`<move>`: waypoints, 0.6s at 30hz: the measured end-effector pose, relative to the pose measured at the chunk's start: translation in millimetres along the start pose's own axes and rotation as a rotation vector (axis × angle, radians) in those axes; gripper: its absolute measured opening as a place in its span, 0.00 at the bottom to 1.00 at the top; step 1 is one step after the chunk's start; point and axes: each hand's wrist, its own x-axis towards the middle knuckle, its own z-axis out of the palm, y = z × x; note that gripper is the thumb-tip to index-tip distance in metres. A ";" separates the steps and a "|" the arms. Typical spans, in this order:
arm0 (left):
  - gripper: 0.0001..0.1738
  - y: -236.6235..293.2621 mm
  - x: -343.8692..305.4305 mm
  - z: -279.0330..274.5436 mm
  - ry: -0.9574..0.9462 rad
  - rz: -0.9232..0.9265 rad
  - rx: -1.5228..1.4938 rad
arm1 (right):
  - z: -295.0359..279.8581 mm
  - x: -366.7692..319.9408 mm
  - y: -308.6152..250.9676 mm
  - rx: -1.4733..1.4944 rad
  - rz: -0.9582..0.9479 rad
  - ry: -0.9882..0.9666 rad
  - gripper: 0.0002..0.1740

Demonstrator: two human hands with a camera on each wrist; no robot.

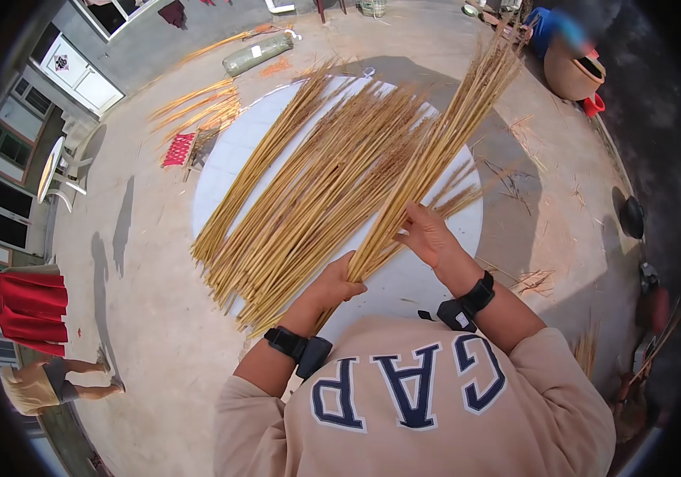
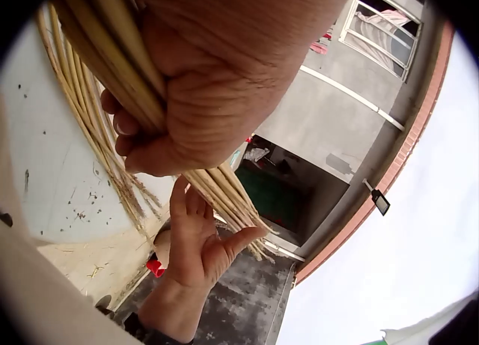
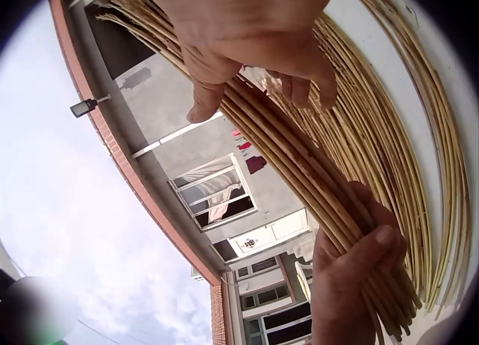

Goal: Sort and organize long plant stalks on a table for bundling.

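My left hand (image 1: 332, 285) grips a bundle of dry reed-like stalks (image 1: 428, 159) close to its cut lower ends. Held at a slant, the bundle points its feathery tops away to the upper right. Farther up the stalks is my right hand (image 1: 432, 236), its thumb spread away and its fingers against the bundle's side. In the left wrist view the right hand (image 2: 196, 247) shows a flat palm and straight fingers. More stalks (image 1: 317, 175) lie in loose rows on the round white table (image 1: 468, 215), and a few thinner ones (image 1: 456, 203) lie under the held bundle.
Orange stalks (image 1: 205, 107), a red woven stool (image 1: 179, 149) and a green roll (image 1: 258, 54) are on the concrete beyond the table. A clay pot (image 1: 567, 75) stands at the upper right. At left, another person (image 1: 38, 385) stands near a red garment (image 1: 32, 310).
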 end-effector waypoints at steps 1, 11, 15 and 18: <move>0.31 -3.2 -3.6 -6.6 0.054 0.012 0.023 | -9.7 1.1 -2.0 -0.172 0.057 -0.051 0.32; 0.29 -38.4 -36.5 -189.1 0.583 0.092 0.520 | -151.5 -21.6 68.6 -1.864 0.114 -0.019 0.47; 0.26 -82.6 -18.2 -260.8 0.708 0.096 0.722 | -129.6 -23.9 73.1 -1.998 0.210 -0.042 0.51; 0.26 -78.7 -16.7 -266.5 0.763 -0.115 0.866 | -132.3 -20.6 67.4 -1.912 0.273 -0.052 0.54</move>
